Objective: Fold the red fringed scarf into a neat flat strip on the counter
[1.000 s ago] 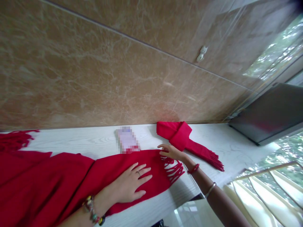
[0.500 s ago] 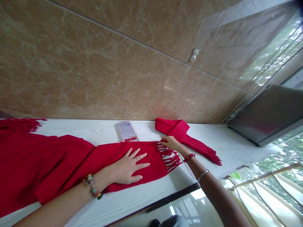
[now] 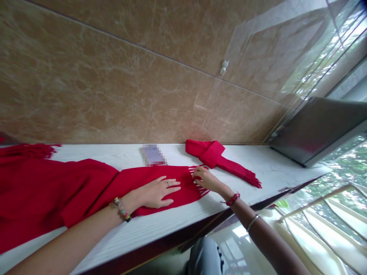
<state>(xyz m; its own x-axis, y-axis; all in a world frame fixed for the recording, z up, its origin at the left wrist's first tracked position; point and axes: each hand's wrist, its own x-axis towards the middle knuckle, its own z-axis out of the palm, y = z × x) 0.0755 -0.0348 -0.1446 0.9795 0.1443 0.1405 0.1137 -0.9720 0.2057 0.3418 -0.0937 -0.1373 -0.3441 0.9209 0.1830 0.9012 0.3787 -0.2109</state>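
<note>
A long red scarf (image 3: 57, 191) lies spread along the white table (image 3: 177, 225). My left hand (image 3: 156, 193) rests flat on it, fingers stretched out, a ring on one finger. My right hand (image 3: 205, 178) sits at the scarf's fringed end, its fingers curled on the tassels. A second red scarf (image 3: 213, 154), folded and knotted, lies apart at the back, just beyond my right hand.
A small blurred flat object (image 3: 153, 154) lies by the wall behind the spread scarf. A brown marble wall (image 3: 114, 84) backs the table. A dark open window frame (image 3: 318, 130) juts over the table's right end. The table's front edge runs close to my body.
The view has tilted, showing more of the table's front edge. My right hand has shifted along the scarf's fringe and pulled it in. My left hand stays flat on the scarf.
</note>
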